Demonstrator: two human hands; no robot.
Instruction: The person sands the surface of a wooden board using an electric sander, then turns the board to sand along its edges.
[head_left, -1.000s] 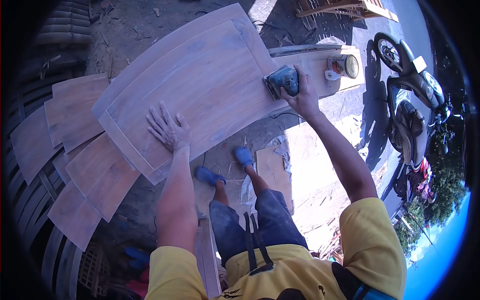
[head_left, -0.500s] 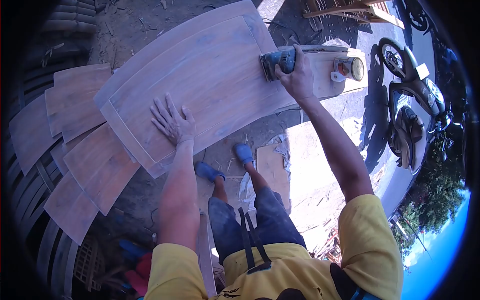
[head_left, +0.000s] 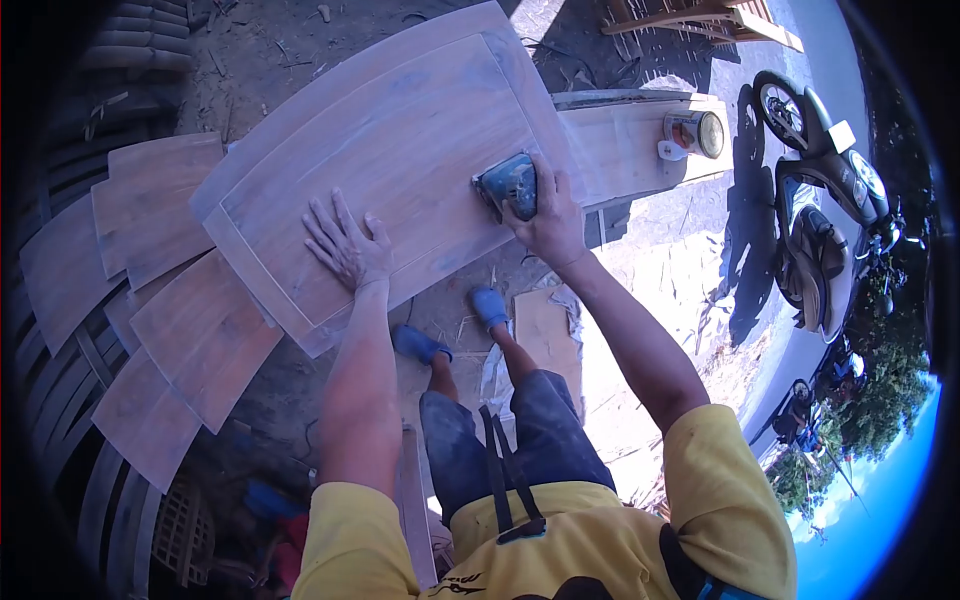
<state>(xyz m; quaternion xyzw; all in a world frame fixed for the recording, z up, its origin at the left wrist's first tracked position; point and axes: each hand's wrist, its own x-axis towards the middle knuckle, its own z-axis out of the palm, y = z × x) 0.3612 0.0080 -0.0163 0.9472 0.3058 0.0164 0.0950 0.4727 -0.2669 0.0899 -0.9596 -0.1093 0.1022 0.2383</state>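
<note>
A large curved wooden panel point(head_left: 400, 130) with a lighter border lies across the work surface in front of me. My left hand point(head_left: 347, 243) rests flat on its near left part, fingers spread. My right hand point(head_left: 552, 218) is wrapped round a blue power sander point(head_left: 510, 186), which sits on the panel near its right near edge. The sander's underside is hidden against the wood. To the right, a can point(head_left: 695, 134) with a label stands on a long board point(head_left: 625, 150), beside a small white object point(head_left: 670, 150).
Several curved wood panels point(head_left: 205, 330) lie overlapping at the left on dark slats. A motorbike point(head_left: 820, 220) is parked at the right, with a wooden frame point(head_left: 705, 18) at the top. My feet in blue clogs point(head_left: 488, 306) stand on littered ground. Another motorbike with a person shows farther off.
My right hand has moved the sander left and toward me, from the panel's right edge farther onto its face. My left hand stays in place.
</note>
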